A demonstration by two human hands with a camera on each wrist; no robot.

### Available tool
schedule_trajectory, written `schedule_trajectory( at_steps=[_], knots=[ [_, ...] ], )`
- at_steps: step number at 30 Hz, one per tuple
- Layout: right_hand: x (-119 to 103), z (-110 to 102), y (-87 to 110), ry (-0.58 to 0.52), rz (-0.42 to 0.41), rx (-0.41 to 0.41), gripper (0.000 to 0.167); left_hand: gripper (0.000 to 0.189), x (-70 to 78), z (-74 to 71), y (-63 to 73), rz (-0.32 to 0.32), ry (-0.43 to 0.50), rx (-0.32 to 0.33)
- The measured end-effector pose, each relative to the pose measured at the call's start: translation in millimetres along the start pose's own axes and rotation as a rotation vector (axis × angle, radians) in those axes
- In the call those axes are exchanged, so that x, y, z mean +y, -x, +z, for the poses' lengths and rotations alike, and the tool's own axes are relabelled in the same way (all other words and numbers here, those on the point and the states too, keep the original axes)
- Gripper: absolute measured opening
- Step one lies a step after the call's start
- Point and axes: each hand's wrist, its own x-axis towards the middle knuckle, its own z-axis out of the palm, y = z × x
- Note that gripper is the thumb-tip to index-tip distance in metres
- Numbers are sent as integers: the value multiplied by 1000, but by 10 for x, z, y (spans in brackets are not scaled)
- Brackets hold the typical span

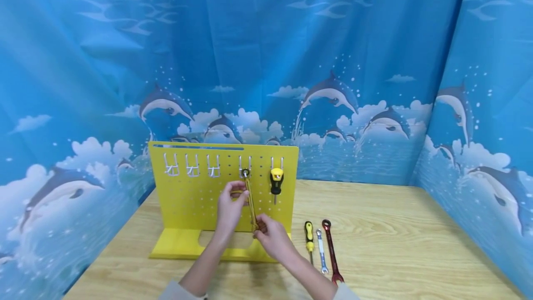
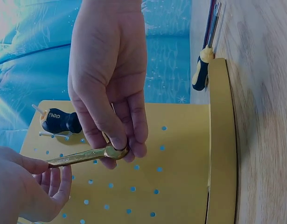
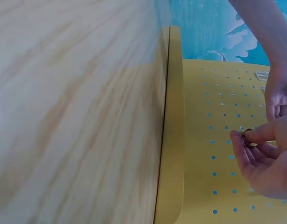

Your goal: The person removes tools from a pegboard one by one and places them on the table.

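A gold-coloured wrench (image 1: 251, 205) stands nearly upright in front of the yellow pegboard (image 1: 187, 203). Its upper end overlaps a hook (image 1: 244, 161) on the board. My left hand (image 1: 231, 207) pinches the shaft between thumb and fingers below that hook. Lower down, my right hand (image 1: 272, 240) grips the bottom end, thumb on top in the left wrist view. In the right wrist view, a bit of the wrench's end (image 3: 249, 135) shows between the right fingertips. To the right, a short yellow and black screwdriver (image 1: 276, 180) hangs on another hook.
Three white hooks (image 1: 192, 165) line the board's upper left. On the wooden table (image 1: 383, 235), right of the board, lie a yellow and black screwdriver (image 1: 309, 235), a small silver wrench (image 1: 321, 251) and a larger red wrench (image 1: 331, 249). A blue dolphin curtain (image 1: 258, 59) hangs behind.
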Motion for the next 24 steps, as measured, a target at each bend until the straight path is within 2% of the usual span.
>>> schedule_trajectory(
  at_steps=[8, 20, 24],
  knots=[
    [-39, -59, 93, -54, -17, -24, 20, 21, 52, -20, 72, 3, 17, -20],
    [-102, -144, 213, -36, -17, -41, 19, 22, 145, -21, 210, -10, 56, -65],
    [-111, -198, 266, -7, -30, -38, 16, 22, 178, 0, 256, -4, 70, -98]
  ],
)
